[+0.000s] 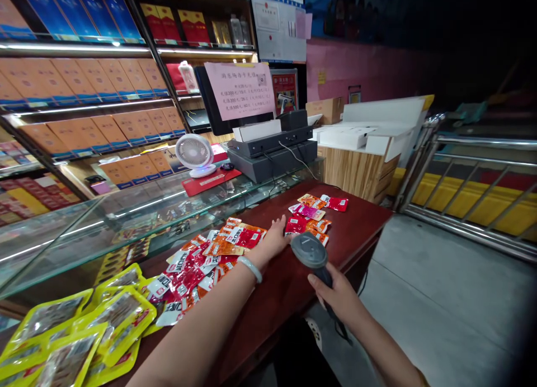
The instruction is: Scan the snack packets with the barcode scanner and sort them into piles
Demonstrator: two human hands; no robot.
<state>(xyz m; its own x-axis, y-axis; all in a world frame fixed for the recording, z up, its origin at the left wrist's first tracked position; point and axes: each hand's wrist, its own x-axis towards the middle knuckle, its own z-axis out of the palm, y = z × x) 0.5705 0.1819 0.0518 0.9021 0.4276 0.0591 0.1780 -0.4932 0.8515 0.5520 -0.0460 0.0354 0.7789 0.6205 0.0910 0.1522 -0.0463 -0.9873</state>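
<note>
My right hand grips the handle of a dark grey barcode scanner, its head pointing toward the small packets on the table. My left hand, with a pale bangle on the wrist, reaches across with fingers stretched out, at the edge of a red snack packet. Whether the fingertips touch that packet is hard to tell. Left of this hand lies a heap of red and orange snack packets. Beyond the fingers is a smaller group with a pink packet. Yellow vacuum-packed food bags overlap at the lower left.
The packets lie on a dark red wooden table beside a glass display counter. On the counter stand a white fan, a dark cash drawer and a monitor with a pink sign. A metal railing is at the right.
</note>
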